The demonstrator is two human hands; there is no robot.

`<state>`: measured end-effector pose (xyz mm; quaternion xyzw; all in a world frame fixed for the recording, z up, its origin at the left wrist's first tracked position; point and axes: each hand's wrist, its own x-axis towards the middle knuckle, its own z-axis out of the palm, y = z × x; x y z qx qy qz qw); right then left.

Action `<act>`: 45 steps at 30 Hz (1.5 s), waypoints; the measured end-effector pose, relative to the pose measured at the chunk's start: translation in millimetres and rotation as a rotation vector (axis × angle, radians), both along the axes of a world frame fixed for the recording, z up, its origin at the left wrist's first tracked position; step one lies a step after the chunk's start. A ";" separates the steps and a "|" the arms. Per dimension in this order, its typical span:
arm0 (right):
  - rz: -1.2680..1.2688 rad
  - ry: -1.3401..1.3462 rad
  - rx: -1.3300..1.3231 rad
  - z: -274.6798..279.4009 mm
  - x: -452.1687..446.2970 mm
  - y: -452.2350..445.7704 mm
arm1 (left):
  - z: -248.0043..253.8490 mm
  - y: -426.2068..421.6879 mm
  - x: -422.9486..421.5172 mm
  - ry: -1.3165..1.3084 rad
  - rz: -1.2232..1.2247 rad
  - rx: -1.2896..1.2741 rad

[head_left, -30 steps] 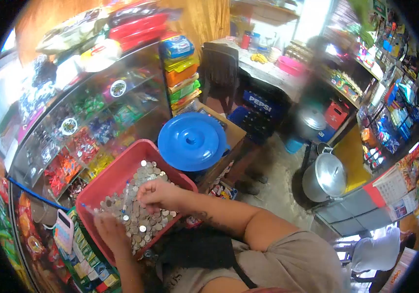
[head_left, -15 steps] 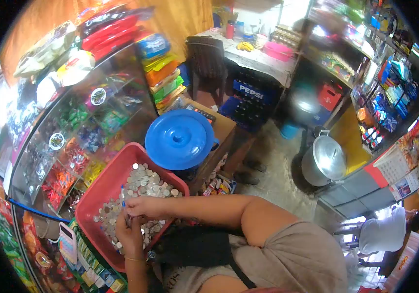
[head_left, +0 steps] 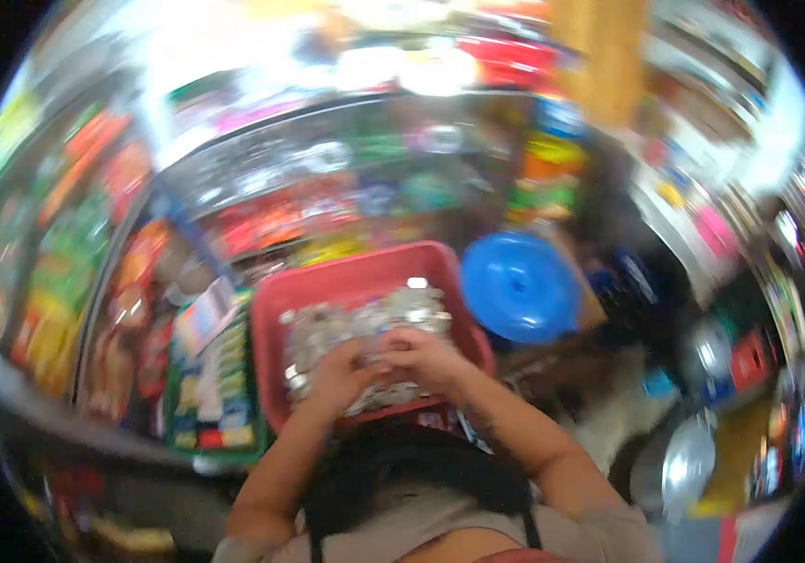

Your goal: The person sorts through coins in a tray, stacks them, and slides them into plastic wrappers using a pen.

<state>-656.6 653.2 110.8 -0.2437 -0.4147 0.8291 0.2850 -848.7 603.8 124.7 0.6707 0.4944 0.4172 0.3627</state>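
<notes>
A red plastic basin (head_left: 276, 291) holds a heap of silver coins (head_left: 313, 324). Over the coins, my left hand (head_left: 339, 373) and my right hand (head_left: 426, 358) meet at the fingertips. Both have their fingers curled closed. Motion blur and the fingers themselves hide what is between them. To the right of the basin is a blue plastic lid with a knob (head_left: 520, 286).
At the left of the basin sits a green tray (head_left: 177, 413) of small packets, with a pale pastel item (head_left: 207, 314) on it. Behind stands a display case of colourful packets (head_left: 271, 220). A large metal pot (head_left: 689, 464) is on the floor at right.
The view has swung left, so the basin now appears in the middle and the blue lid right of it. My hands stay together over the coins. The blue pen seen earlier cannot be made out.
</notes>
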 end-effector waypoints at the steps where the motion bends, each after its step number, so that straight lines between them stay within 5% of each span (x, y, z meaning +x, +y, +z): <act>1: 0.001 -0.022 0.027 6.6 0.8 -1.6 | 9.8 -3.2 0.6 -0.016 -0.017 0.007; 5: -0.098 -0.023 0.085 23.8 1.1 -7.9 | 5.2 0.5 -3.4 -0.060 0.013 -0.137; 8: -0.156 0.050 0.120 23.0 -4.0 -8.9 | 0.2 -2.6 5.4 -0.066 0.098 0.129; 14: -0.122 -0.019 0.275 3.4 -10.5 -1.9 | -1.9 -0.7 1.9 0.018 0.137 0.261; 21: -0.157 -0.112 0.356 10.2 -12.3 -9.5 | 9.2 -2.5 5.1 -0.134 0.182 0.067; 30: -0.128 -0.102 0.495 -5.0 -9.5 -2.4 | -8.0 8.1 12.3 0.566 0.480 0.188; 32: -0.138 -0.084 0.412 6.3 -6.1 -7.6 | -2.0 12.6 -1.3 0.326 0.606 0.346; 34: -0.182 -0.033 0.319 11.4 -3.7 -10.5 | -12.8 24.0 -18.2 0.274 0.574 0.391; 37: -0.208 -0.083 0.428 8.6 -2.2 -4.0 | -5.1 17.6 -18.9 0.020 0.304 0.095; 41: -0.261 -0.254 0.548 2.7 -9.0 -4.7 | 14.4 3.1 -6.0 0.009 0.057 0.060; 45: -0.292 -0.403 0.698 5.3 -15.0 -12.1 | -6.8 8.1 -1.5 0.056 0.060 0.106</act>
